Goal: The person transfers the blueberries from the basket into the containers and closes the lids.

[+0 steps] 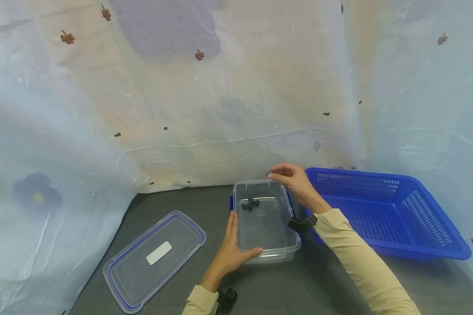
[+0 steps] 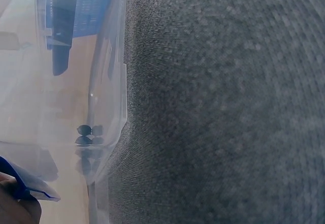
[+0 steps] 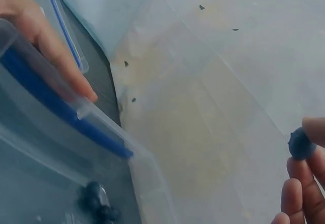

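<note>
A dark blueberry (image 3: 301, 144) is being pinched between the thumb and fingertips of the right hand (image 1: 295, 180), which is holding it at the far end of a clear container (image 1: 266, 232), apart from the rim. The hands are working apart: the left hand (image 1: 231, 253) is resting against the container with its fingers lying straight along the left wall and its thumb spreading towards the near rim, while the right hand is clamping on the berry alone. Inside the container, a small cluster of berries (image 1: 250, 203) is lying on the floor, between the two hands and just beyond the left fingertips. A blue latch (image 3: 66, 112) is hanging along the container's left wall, beside the left fingers. To the left of the left hand, a clear lid (image 1: 138, 280) with a blue seal is lying at a slant, bearing a white label (image 1: 159, 253). To the right of the right hand, a blue basket (image 1: 382, 225) with slotted walls is standing just beside the right forearm, which is partly covering its near left corner. A black band (image 1: 301, 224) is circling the right wrist, and pale yellow sleeves (image 1: 362, 258) are covering both forearms. Under the hands, a dark grey counter (image 1: 276, 288) is carrying everything, and beyond them a pastel patterned sheet (image 1: 240, 100) is hanging.
</note>
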The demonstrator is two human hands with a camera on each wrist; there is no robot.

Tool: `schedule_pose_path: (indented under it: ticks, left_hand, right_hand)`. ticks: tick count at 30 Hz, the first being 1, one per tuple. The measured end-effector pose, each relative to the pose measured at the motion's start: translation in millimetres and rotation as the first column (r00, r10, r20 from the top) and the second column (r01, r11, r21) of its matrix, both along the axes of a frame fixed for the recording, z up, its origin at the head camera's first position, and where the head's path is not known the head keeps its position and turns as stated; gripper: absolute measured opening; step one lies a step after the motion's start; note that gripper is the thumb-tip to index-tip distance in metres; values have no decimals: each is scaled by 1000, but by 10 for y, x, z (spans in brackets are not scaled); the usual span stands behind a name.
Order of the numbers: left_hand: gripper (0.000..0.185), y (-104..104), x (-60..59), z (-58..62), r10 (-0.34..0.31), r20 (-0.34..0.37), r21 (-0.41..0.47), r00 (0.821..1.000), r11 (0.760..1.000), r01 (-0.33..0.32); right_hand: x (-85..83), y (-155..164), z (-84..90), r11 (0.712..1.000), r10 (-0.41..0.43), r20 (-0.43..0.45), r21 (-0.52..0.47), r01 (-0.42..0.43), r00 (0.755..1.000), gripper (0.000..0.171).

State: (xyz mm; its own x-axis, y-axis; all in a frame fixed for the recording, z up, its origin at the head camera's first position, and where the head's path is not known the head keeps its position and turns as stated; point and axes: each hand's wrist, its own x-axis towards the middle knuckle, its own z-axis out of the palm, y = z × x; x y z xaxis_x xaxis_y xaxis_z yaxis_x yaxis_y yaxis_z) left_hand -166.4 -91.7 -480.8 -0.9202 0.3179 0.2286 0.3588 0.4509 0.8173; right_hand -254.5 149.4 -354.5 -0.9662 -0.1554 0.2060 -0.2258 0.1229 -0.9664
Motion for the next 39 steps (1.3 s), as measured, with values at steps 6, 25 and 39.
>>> schedule_pose_path:
  ticks: [6, 25, 39]
  left_hand:
    - [121, -19, 5, 3, -2, 1, 9, 1000, 1000, 2]
    - [119, -24, -13, -15, -8, -12, 5, 1000, 1000, 8]
    - [119, -11, -16, -20, -24, -12, -1, 1000, 1000, 24]
  right_hand:
    - [-53, -278, -95, 999, -5, 51, -35, 7, 999, 31]
    - [-312, -784, -617, 967, -243, 158, -34, 251, 957, 27]
    - [-455, -860, -964, 915, -379, 88, 180, 360, 921, 22]
